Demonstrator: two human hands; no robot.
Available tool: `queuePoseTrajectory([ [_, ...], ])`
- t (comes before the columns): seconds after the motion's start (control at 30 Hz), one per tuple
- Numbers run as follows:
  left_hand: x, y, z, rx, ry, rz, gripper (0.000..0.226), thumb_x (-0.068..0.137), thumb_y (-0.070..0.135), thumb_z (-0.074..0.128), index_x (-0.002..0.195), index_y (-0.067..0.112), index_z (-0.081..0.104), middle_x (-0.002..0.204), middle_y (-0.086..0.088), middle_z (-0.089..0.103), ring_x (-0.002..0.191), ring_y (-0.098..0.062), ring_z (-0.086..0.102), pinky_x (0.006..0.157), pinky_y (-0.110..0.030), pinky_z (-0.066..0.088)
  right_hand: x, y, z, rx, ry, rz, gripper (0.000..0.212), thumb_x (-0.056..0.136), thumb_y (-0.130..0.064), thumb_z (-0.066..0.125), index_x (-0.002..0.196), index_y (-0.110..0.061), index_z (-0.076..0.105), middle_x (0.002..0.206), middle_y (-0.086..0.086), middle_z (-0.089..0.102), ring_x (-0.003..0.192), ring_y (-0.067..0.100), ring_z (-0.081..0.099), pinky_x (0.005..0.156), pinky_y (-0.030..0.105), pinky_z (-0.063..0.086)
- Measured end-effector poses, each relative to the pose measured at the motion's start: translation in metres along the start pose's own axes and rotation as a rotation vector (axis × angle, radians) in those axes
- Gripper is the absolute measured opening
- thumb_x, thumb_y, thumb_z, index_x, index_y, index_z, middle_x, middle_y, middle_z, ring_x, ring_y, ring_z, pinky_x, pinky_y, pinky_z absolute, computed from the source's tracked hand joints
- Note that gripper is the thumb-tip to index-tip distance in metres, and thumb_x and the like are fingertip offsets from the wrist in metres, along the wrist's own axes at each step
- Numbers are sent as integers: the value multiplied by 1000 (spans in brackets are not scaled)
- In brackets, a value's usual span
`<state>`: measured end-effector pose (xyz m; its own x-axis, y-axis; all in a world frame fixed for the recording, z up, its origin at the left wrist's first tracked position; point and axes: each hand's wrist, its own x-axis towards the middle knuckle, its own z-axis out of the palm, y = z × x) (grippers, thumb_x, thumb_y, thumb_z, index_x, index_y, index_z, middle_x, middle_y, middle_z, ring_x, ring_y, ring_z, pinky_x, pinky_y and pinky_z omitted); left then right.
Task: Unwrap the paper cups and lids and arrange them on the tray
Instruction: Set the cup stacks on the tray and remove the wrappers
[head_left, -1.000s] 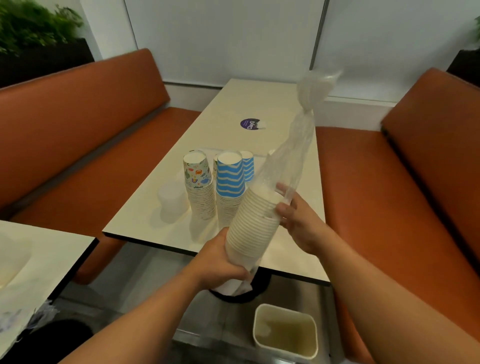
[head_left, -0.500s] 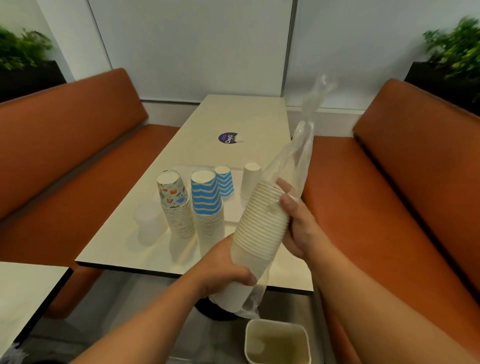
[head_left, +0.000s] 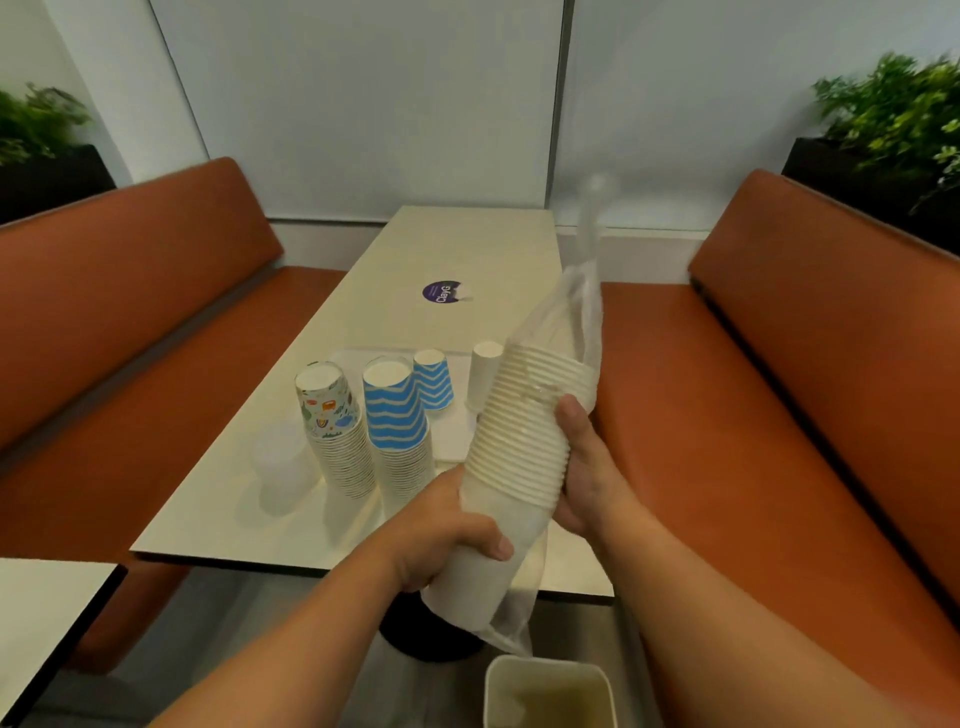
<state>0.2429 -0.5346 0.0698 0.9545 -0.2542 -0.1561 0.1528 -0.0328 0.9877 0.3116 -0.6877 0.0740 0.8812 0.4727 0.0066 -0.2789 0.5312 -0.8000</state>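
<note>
The stack of white paper cups (head_left: 524, 441) is ribbed with rims, half inside a clear plastic sleeve (head_left: 576, 312). It slants base-down, long axis rising rightward. The left hand (head_left: 447, 530) wraps its base and the right hand (head_left: 582, 467) curls round its middle.

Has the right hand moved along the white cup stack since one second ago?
Yes. The right hand has slid down the white cup stack toward its closed end, which the left hand grips; earlier its fingers lay at the stack's top rim.

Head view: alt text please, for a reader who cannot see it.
Two hands hold a tilted stack of white paper cups in a clear plastic sleeve: left hand grips the base, right hand the side. Patterned cup stacks stand on the table.
</note>
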Motion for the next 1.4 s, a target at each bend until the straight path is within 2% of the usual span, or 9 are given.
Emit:
queuePoseTrajectory([
  [0.13, 2, 4, -8, -47, -17, 33, 79, 33, 15, 71, 112, 9, 62, 100, -11, 71, 93, -25, 66, 82, -35, 53, -16, 29, 8, -20, 31, 98, 120, 32, -62, 94, 128, -1, 56, 116, 16, 70, 104, 25, 69, 89, 34, 56],
  [0.27, -8, 0, -11, -10, -55, -32, 79, 32, 20, 70, 111, 10, 60, 91, -4, 71, 85, -18, 66, 73, -30, 52, -5, 2, -3, 39, 31, 16, 113, 33, -58, 96, 129, -7, 62, 126, 15, 66, 117, 28, 62, 113, 50, 37],
  [0.47, 3, 16, -10, -142, -63, 29, 83, 39, 10, 71, 120, 0, 57, 102, -20, 68, 89, -31, 65, 79, -37, 54, -7, 21, 17, 7, 6, 140, 133, 27, -70, 90, 135, -2, 53, 125, 20, 65, 107, 27, 68, 89, 35, 57],
  [0.63, -4, 8, -21, -126, -84, -22, 74, 38, 14, 72, 111, 6, 60, 92, -13, 70, 80, -25, 67, 69, -33, 56, -8, 11, 5, -65, -14, 8, 105, 49, -68, 87, 130, -8, 57, 131, 15, 64, 126, 29, 56, 111, 45, 42],
  [0.77, 1, 16, -14, -148, -58, 16, 72, 40, 13, 73, 111, 6, 60, 88, -12, 71, 78, -24, 69, 69, -33, 56, 3, -2, 15, -69, -69, -21, 106, 49, -59, 91, 130, -2, 56, 123, 20, 66, 112, 31, 64, 98, 44, 52],
  [0.93, 6, 25, -19, -52, 37, 99, 69, 40, 17, 76, 107, 9, 63, 91, -6, 73, 86, -21, 69, 74, -32, 56, -19, 47, 17, -222, -10, 9, 99, 59, -51, 90, 133, 0, 51, 124, 22, 65, 117, 37, 60, 100, 48, 49],
  [1.1, 4, 14, -21, 125, 123, 65, 73, 43, 32, 85, 112, 19, 64, 103, -1, 74, 99, -19, 69, 90, -38, 55, 0, 7, -3, -218, 16, -129, 106, 61, -64, 82, 142, -6, 46, 140, 17, 56, 130, 31, 53, 111, 53, 38],
  [1.27, 14, 23, -5, 240, 336, 105, 53, 56, 18, 92, 100, 26, 63, 87, 10, 74, 83, -3, 70, 71, -18, 55, 9, 13, 26, -200, 117, -183, 92, 64, -53, 86, 133, -2, 52, 123, 20, 66, 112, 33, 66, 94, 42, 54],
  [1.4, 18, 18, -8, 299, 474, 118, 50, 58, 28, 91, 97, 31, 59, 89, 9, 71, 79, 0, 68, 71, -24, 57, -5, 46, 20, -308, 157, -105, 83, 62, -46, 80, 132, -13, 53, 123, 10, 69, 113, 23, 67, 96, 34, 53],
])
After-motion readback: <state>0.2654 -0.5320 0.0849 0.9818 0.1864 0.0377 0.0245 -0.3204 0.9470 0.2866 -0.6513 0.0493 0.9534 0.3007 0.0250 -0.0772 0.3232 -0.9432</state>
